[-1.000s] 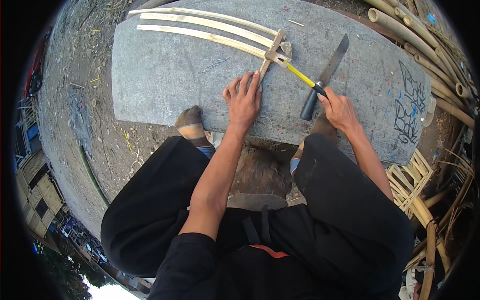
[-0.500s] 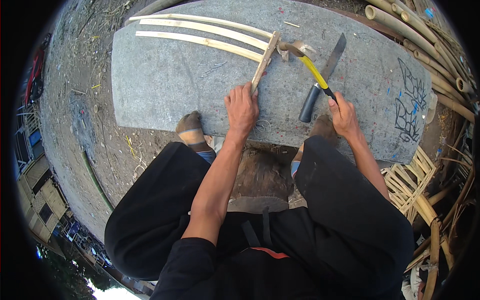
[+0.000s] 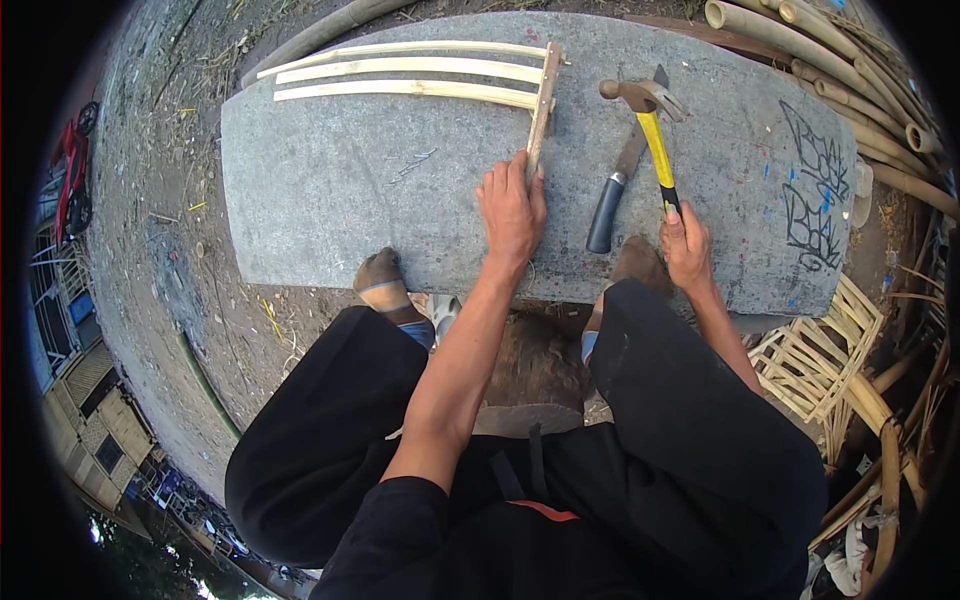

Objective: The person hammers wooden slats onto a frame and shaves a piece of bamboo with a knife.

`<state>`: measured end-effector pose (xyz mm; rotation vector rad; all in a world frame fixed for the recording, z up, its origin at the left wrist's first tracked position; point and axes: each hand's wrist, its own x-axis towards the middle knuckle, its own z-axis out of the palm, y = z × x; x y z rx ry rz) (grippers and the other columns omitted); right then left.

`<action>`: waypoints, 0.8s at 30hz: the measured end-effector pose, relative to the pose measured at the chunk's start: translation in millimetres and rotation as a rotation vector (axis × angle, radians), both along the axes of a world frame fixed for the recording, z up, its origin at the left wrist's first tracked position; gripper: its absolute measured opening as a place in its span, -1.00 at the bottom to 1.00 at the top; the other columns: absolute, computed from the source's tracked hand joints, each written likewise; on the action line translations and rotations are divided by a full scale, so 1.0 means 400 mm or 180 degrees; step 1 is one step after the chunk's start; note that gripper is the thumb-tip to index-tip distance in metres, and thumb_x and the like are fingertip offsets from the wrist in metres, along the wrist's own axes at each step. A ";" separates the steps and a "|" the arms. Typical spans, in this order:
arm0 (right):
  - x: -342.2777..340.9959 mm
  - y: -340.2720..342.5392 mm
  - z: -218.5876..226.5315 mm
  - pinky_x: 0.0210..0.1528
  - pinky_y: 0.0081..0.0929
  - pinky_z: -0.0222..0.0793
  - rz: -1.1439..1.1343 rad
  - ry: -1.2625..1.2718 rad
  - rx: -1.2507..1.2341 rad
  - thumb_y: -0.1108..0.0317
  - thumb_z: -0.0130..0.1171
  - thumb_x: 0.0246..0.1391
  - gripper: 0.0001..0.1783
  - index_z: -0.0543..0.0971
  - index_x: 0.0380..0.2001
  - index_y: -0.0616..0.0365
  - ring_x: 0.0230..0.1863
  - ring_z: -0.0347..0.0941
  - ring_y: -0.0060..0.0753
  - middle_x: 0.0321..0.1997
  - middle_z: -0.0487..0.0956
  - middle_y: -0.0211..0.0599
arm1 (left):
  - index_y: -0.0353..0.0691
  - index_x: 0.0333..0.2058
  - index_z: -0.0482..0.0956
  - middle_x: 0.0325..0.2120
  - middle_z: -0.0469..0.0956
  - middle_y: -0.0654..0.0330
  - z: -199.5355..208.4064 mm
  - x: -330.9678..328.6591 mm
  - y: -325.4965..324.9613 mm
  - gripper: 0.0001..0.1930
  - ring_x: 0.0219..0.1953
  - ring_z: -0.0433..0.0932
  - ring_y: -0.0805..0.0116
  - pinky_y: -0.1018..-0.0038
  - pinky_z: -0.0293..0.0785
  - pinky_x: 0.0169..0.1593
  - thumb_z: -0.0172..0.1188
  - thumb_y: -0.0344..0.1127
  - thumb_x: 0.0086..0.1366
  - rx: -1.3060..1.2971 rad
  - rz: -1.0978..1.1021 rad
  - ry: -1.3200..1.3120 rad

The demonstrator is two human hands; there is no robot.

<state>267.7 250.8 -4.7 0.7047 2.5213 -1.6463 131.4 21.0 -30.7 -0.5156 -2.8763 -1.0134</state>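
Note:
My left hand (image 3: 513, 207) is closed on the near end of a short wooden crosspiece (image 3: 545, 95). Three long, pale bamboo strips (image 3: 410, 70) run leftward from that crosspiece, side by side with gaps between them. In my right hand (image 3: 686, 250) is a claw hammer (image 3: 655, 145), gripped by its black lower handle; the upper handle is yellow. Its head is to the right of the crosspiece, apart from it. Under the hammer a large knife (image 3: 607, 212) with a black handle lies on the grey slab, its blade partly hidden.
Several nails (image 3: 412, 165) lie on the grey slab (image 3: 310, 200), left of my left hand. Bamboo poles (image 3: 800, 45) are piled at the far right. A woven bamboo piece (image 3: 815, 360) rests beside my right knee. A wooden stump (image 3: 535, 370) stands between my legs.
The hammer has turned so that its head is sideways and farther right, away from the crosspiece. My left hand and the bamboo frame have shifted slightly right, and the crosspiece is more upright in view.

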 end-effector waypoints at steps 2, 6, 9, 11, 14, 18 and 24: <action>0.019 -0.004 -0.012 -0.59 -0.25 0.18 -0.0038 -0.0100 -0.0008 -0.01 -0.15 0.39 -0.53 0.39 -0.30 0.25 -0.68 0.36 -0.20 -0.72 0.36 -0.21 | -0.28 0.00 0.47 -0.28 0.46 -0.01 -0.007 0.009 0.009 -0.65 -0.21 0.45 0.01 0.16 0.28 -0.16 0.22 -0.34 0.25 0.0006 -0.0039 -0.0044; 0.037 -0.009 -0.026 -0.58 -0.24 0.18 -0.0001 -0.0061 -0.0028 0.00 -0.14 0.39 -0.54 0.37 -0.31 0.25 -0.68 0.37 -0.16 -0.72 0.35 -0.19 | -0.22 0.06 0.44 -0.31 0.44 0.12 -0.014 0.034 0.036 -0.59 -0.25 0.41 0.15 0.23 0.22 -0.18 0.22 -0.33 0.24 -0.0034 -0.0080 0.0169; 0.031 -0.025 -0.007 -0.56 -0.21 0.19 0.0045 -0.0058 0.0115 0.03 -0.13 0.39 -0.56 0.37 -0.32 0.24 -0.66 0.38 -0.03 -0.71 0.33 -0.12 | -0.26 0.03 0.44 -0.16 0.46 -0.09 -0.021 0.042 0.037 -0.62 -0.17 0.45 -0.02 0.13 0.27 -0.14 0.22 -0.31 0.26 0.0015 -0.0016 -0.0035; 0.017 -0.029 0.014 -0.55 -0.18 0.19 0.0163 -0.0056 0.0338 0.06 -0.12 0.38 -0.59 0.37 -0.32 0.24 -0.64 0.38 0.08 -0.70 0.33 -0.05 | -0.25 0.09 0.42 -0.17 0.46 -0.07 -0.027 0.039 0.037 -0.57 -0.15 0.45 -0.01 0.13 0.27 -0.13 0.21 -0.31 0.26 0.0025 -0.0014 0.0076; 0.002 -0.022 0.027 -0.54 -0.14 0.20 0.0400 0.0128 0.0672 0.08 -0.11 0.38 -0.63 0.38 -0.30 0.22 -0.58 0.38 0.22 -0.67 0.35 0.01 | -0.18 0.21 0.35 -0.16 0.47 -0.01 -0.028 0.041 0.039 -0.48 -0.13 0.44 0.03 0.13 0.26 -0.11 0.19 -0.30 0.28 0.0045 -0.0021 -0.0041; -0.035 -0.006 0.031 -0.53 -0.10 0.22 0.0645 0.0114 0.0797 0.08 -0.09 0.37 -0.64 0.40 -0.27 0.19 -0.53 0.41 0.26 -0.64 0.39 0.03 | -0.03 0.32 0.26 -0.16 0.47 0.10 -0.038 0.033 0.035 -0.39 -0.13 0.43 0.09 0.14 0.24 -0.10 0.17 -0.30 0.30 -0.0177 -0.0233 0.0025; -0.076 0.003 0.055 -0.54 -0.12 0.24 0.0799 0.0141 0.1163 0.06 -0.10 0.37 -0.64 0.41 -0.25 0.18 -0.55 0.42 0.23 -0.64 0.42 0.00 | 0.00 0.31 0.28 -0.22 0.45 0.15 -0.039 0.040 0.034 -0.41 -0.11 0.42 0.13 0.17 0.22 -0.09 0.15 -0.31 0.30 -0.0330 -0.0191 0.0016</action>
